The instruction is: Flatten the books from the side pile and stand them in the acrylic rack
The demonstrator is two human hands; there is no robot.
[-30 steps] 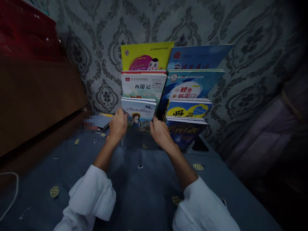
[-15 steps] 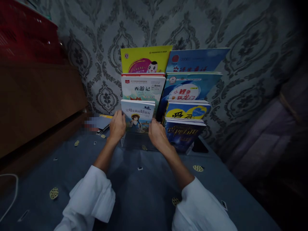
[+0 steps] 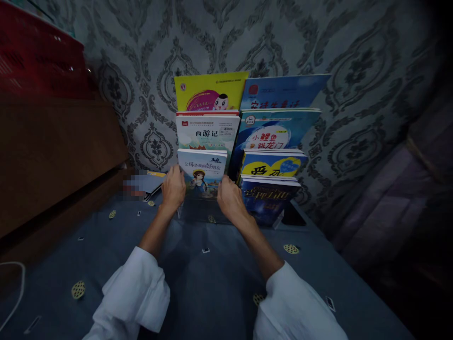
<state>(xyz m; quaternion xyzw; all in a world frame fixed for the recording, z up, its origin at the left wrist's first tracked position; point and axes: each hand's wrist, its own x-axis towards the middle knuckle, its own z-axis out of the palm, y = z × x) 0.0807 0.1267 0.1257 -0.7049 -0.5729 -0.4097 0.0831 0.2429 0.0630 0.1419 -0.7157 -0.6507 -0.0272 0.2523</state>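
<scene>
Between my hands stands a book (image 3: 203,177) with a girl in a yellow hat on its cover. My left hand (image 3: 173,189) is closed on its left edge and my right hand (image 3: 229,194) on its right edge. The book is at the front of a tiered clear rack (image 3: 198,212), whose lower part barely shows. Behind it rise a white-covered book (image 3: 208,134) and a yellow book (image 3: 212,92). Beside them on the right stand a dark blue book (image 3: 269,203), a blue-and-yellow book (image 3: 272,164), a teal book (image 3: 300,123) and a blue book (image 3: 283,89).
More books (image 3: 152,182) lie flat left of the rack. A dark flat object (image 3: 293,215) rests at its right. A wooden cabinet (image 3: 60,156) with a red basket (image 3: 42,56) borders the left side. A white cable (image 3: 21,288) lies on the blue patterned cloth (image 3: 191,288); a papered wall stands behind.
The girl-cover book has sunk slightly relative to the books behind it, with both hands still on its edges. The whole view has shifted a little.
</scene>
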